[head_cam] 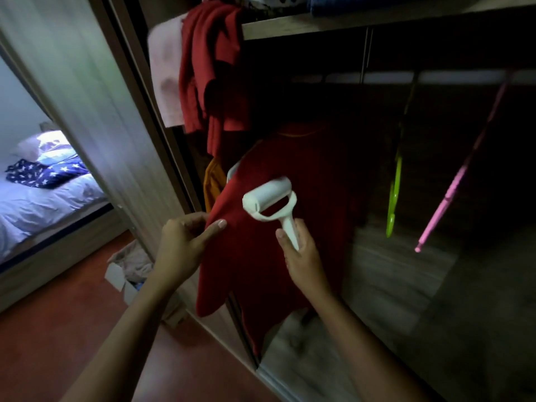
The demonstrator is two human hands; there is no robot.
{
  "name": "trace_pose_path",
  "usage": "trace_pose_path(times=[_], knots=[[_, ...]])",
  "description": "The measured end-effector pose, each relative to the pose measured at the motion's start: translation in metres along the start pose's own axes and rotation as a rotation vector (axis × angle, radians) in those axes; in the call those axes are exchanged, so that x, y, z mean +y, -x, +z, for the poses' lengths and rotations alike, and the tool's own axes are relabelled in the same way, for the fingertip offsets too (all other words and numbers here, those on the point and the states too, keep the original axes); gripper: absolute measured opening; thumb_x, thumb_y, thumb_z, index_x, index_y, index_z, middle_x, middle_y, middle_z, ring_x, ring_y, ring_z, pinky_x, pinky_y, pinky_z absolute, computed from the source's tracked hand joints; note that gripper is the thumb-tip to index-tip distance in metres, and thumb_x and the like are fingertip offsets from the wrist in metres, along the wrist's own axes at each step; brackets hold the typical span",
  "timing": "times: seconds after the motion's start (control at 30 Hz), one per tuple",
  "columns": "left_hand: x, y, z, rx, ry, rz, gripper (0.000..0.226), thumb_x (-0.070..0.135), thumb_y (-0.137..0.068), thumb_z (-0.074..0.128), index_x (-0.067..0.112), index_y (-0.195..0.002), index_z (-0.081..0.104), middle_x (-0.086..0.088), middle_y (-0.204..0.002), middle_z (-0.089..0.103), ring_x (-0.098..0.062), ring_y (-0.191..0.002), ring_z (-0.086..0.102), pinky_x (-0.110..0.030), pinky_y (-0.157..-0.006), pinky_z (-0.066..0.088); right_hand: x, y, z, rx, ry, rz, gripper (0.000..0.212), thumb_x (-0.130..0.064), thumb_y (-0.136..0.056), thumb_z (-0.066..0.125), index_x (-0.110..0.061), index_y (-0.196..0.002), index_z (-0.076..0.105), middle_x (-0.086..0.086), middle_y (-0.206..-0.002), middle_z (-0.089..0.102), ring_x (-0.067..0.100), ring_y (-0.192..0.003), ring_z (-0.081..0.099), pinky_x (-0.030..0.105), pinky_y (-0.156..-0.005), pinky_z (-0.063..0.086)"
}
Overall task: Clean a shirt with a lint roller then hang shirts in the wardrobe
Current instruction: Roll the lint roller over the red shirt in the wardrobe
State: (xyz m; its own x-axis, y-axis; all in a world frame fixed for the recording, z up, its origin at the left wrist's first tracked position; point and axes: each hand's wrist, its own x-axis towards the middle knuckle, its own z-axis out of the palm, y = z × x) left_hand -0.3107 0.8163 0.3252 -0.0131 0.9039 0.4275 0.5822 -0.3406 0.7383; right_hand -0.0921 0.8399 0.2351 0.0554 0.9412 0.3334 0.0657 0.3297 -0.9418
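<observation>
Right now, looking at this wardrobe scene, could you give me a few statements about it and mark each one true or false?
1. The right hand holds the white lint roller by its handle. True.
2. The roller lies against a blue shirt. False: it lies against the red shirt hanging in the wardrobe.
3. The left hand pinches the red shirt's sleeve edge. True.
4. The green hanger and the pink hanger both carry shirts. False: both hang bare from the rail.
5. More red cloth hangs over the shelf edge above. True.
</observation>
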Motion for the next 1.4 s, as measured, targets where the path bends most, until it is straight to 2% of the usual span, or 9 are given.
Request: trace_pose_path(times=[0.33,0.5,0.67,0.83,0.93,1.07,1.2,1.3,1.4], knots=[[0.003,0.001,-0.001,0.013,0.027,-0.025,0.018,0.026,-0.092,0.07,0.013,-0.1,0.078,0.002,-0.089,0.079,-0.008,-0.081,0.076,-0.021,-0.069,0.061,0.11,0.075,0.017,-0.225,0.215,0.308,0.018,-0.045,-0.094,0.063,-0.029,-0.103,0.065,0.0,-0.082,0.067,0.004,-0.067,0.059,0.029,-0.063,0.05],[0.003,0.003,-0.001,0.004,0.026,-0.016,0.017,0.022,-0.092,0.069,0.01,-0.101,0.078,0.001,-0.088,0.079,-0.007,-0.079,0.076,-0.014,-0.066,0.057,0.083,0.036,0.002,0.032,0.037,0.213,0.018,-0.02,-0.093,0.07,-0.015,-0.078,0.06,-0.013,-0.058,0.045,0.001,-0.052,0.04,0.02,-0.051,0.033],[0.003,0.004,0.0,-0.013,0.04,-0.028,0.017,0.021,-0.092,0.068,0.01,-0.101,0.077,0.003,-0.088,0.079,-0.006,-0.08,0.076,-0.013,-0.067,0.056,0.03,-0.023,-0.02,0.258,-0.18,0.127,0.022,-0.029,-0.095,0.067,-0.017,-0.08,0.057,0.001,-0.06,0.041,0.013,-0.048,0.038,0.026,-0.044,0.03],[0.004,0.003,0.0,-0.004,0.052,-0.04,0.019,0.028,-0.089,0.068,0.014,-0.097,0.078,0.004,-0.086,0.079,-0.007,-0.08,0.076,-0.017,-0.069,0.059,0.006,-0.046,-0.03,0.187,-0.297,0.132,0.02,-0.036,-0.098,0.063,-0.016,-0.094,0.06,0.002,-0.062,0.043,0.01,-0.046,0.037,0.023,-0.038,0.028],[0.006,0.003,0.0,-0.011,0.056,-0.03,0.024,0.032,-0.089,0.067,0.013,-0.099,0.077,0.002,-0.088,0.079,-0.008,-0.081,0.076,-0.02,-0.07,0.061,0.032,-0.034,-0.02,0.166,-0.202,0.138,0.026,-0.027,-0.098,0.063,-0.002,-0.092,0.055,0.007,-0.063,0.043,0.01,-0.044,0.039,0.021,-0.038,0.031],[0.008,0.003,0.0,-0.024,0.039,-0.007,0.024,0.031,-0.09,0.065,0.013,-0.102,0.076,0.004,-0.092,0.078,-0.004,-0.083,0.076,-0.013,-0.069,0.057,0.092,0.012,-0.006,0.033,-0.073,0.268,0.012,-0.022,-0.098,0.063,-0.012,-0.092,0.062,-0.004,-0.056,0.046,0.006,-0.041,0.042,0.022,-0.04,0.035],[0.007,0.003,-0.001,0.0,-0.001,0.015,0.018,0.024,-0.092,0.068,0.011,-0.099,0.077,0.003,-0.089,0.078,-0.005,-0.08,0.076,-0.013,-0.067,0.057,0.151,0.063,0.0,-0.14,0.079,0.408,0.02,-0.029,-0.096,0.066,-0.01,-0.095,0.066,-0.009,-0.062,0.049,0.002,-0.05,0.045,0.026,-0.053,0.038],[0.007,0.003,-0.004,0.012,0.009,0.006,0.018,0.025,-0.091,0.069,0.011,-0.098,0.078,0.002,-0.086,0.079,-0.008,-0.079,0.076,-0.015,-0.067,0.058,0.16,0.079,-0.001,-0.26,0.119,0.469,0.02,-0.033,-0.094,0.067,-0.014,-0.099,0.07,-0.01,-0.067,0.055,0.001,-0.057,0.052,0.023,-0.057,0.043],[0.009,0.005,-0.006,0.017,0.024,-0.008,0.019,0.025,-0.091,0.068,0.012,-0.1,0.078,0.004,-0.087,0.079,-0.006,-0.08,0.076,-0.013,-0.066,0.056,0.149,0.063,-0.005,-0.249,0.028,0.468,0.022,-0.024,-0.096,0.066,-0.001,-0.099,0.067,-0.006,-0.063,0.05,0.003,-0.052,0.046,0.02,-0.051,0.038]])
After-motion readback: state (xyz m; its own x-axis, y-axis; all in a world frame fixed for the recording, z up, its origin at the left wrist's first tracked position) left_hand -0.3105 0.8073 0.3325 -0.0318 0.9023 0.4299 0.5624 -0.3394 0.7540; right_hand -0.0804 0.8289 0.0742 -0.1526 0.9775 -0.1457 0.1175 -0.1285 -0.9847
